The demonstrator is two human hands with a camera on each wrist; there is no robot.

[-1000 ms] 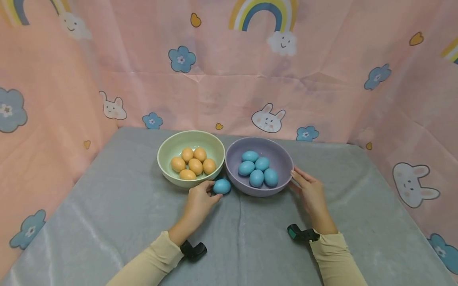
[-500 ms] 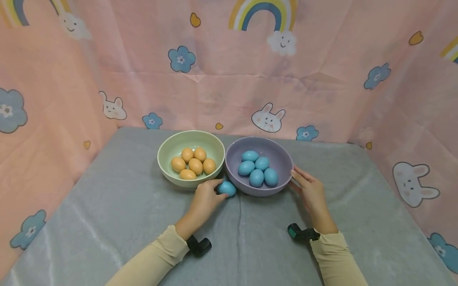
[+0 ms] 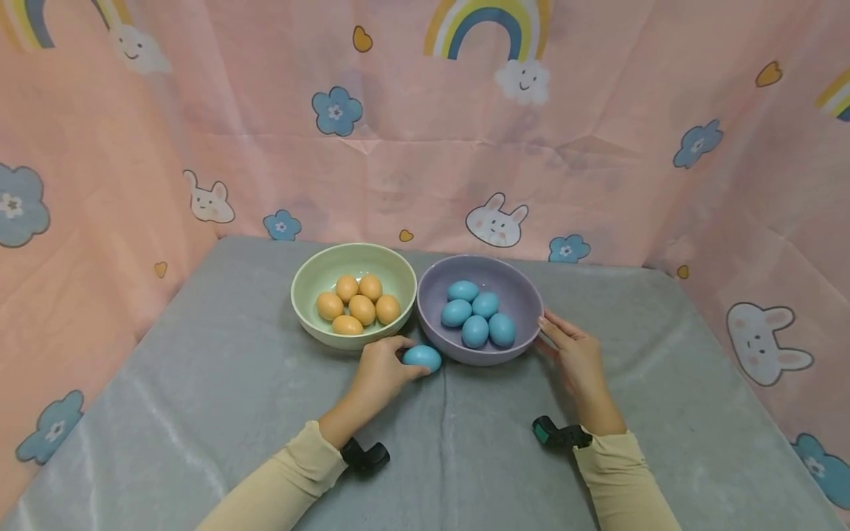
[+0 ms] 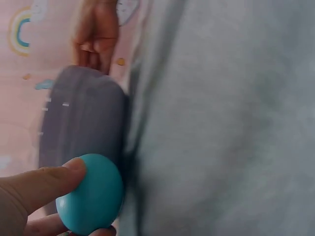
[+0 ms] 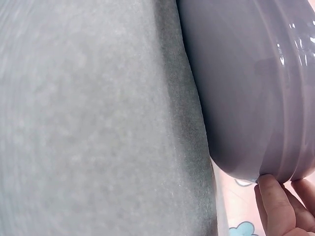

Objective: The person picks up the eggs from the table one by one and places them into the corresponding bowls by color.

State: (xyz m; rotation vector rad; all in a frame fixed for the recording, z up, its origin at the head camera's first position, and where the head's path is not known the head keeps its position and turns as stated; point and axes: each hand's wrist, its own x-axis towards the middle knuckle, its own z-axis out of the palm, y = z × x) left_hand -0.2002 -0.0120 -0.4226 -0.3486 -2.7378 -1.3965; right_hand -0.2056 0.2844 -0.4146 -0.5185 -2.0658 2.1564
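Observation:
My left hand (image 3: pixel 380 376) pinches a glossy blue egg (image 3: pixel 422 359) between thumb and fingers, just in front of the gap between two bowls. In the left wrist view the egg (image 4: pixel 93 194) overlaps the outer wall of the purple bowl (image 4: pixel 86 113). That purple bowl (image 3: pixel 481 357) holds several blue eggs (image 3: pixel 475 332). At its right side, the fingertips of my right hand (image 3: pixel 579 361) rest against the outer wall near the rim. The right wrist view shows the thumb (image 5: pixel 276 201) touching the bowl's side (image 5: pixel 236 88).
A light green bowl (image 3: pixel 308 269) with several yellow-orange eggs (image 3: pixel 362 310) stands left of the purple bowl, rim to rim. Grey cloth (image 3: pixel 491 457) covers the table. A pink patterned curtain (image 3: pixel 412 169) encloses the back and both sides.
The left hand has moved the blue egg slightly to the right and nearer the front. The right hand and both bowls have stayed in place.

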